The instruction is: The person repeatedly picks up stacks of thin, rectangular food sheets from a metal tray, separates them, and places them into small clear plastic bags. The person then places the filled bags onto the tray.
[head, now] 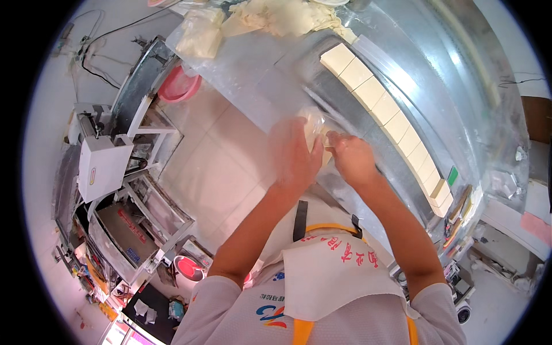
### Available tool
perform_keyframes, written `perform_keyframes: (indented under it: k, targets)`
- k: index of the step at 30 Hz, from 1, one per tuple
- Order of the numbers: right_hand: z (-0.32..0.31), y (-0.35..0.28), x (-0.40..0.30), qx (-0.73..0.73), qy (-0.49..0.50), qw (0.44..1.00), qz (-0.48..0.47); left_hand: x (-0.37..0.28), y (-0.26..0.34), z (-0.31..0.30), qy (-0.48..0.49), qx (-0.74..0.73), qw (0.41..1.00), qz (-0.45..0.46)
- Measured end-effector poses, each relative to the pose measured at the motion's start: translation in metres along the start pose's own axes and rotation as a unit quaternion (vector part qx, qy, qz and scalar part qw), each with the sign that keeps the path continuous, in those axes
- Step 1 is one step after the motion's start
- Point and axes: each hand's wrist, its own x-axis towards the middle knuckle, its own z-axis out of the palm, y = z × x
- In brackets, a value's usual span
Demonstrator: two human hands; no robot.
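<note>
Both of my hands are at a clear plastic bag (314, 118) with pale, dough-like stuff in it, above the near edge of the metal worktable (241, 64). My left hand (297, 151) lies along the bag's left side, blurred, with its fingers extended. My right hand (351, 155) is closed on the bag's right part, fingertips pinched together. To the right, a long curved-looking row of pale dough blocks (386, 108), cut side by side, lies on the table. One small block (440, 189) sits on top of the row's near end.
At the table's far end lie a bagged pale block (200, 34) and a heap of pale dough sheets (280, 17). A green scraper (453, 176) is by the row. Left stand a pink basin (179, 86) and a white machine (103, 164).
</note>
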Motion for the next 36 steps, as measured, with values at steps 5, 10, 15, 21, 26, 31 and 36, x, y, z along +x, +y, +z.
perform_keyframes:
  k: [5,10,15,21,26,31,36]
  targets:
    - [0.028,0.018,0.012,0.094,-0.096,0.990,0.031,0.017,-0.008,-0.010,-0.120,-0.232,0.938,-0.228]
    - [0.063,0.061,0.045,0.199,-0.142,0.967,0.068,0.024,-0.023,-0.016,-0.174,-0.408,0.835,-0.326]
    - [0.062,0.066,0.051,0.298,-0.154,0.933,0.127,0.028,-0.027,-0.019,-0.188,-0.394,0.835,-0.336]
    - [0.072,0.066,0.055,0.244,-0.128,0.957,0.092,0.032,-0.036,-0.019,-0.233,-0.372,0.837,-0.327]
    - [0.095,0.067,0.046,0.189,-0.011,0.977,0.102,0.037,-0.034,-0.019,-0.241,-0.391,0.820,-0.340]
    - [0.098,0.057,0.042,0.160,0.058,0.980,0.101,0.037,-0.037,-0.015,-0.235,-0.397,0.821,-0.337]
    - [0.101,0.053,0.038,0.134,0.002,0.985,0.108,0.048,-0.030,-0.024,-0.257,-0.386,0.813,-0.351]
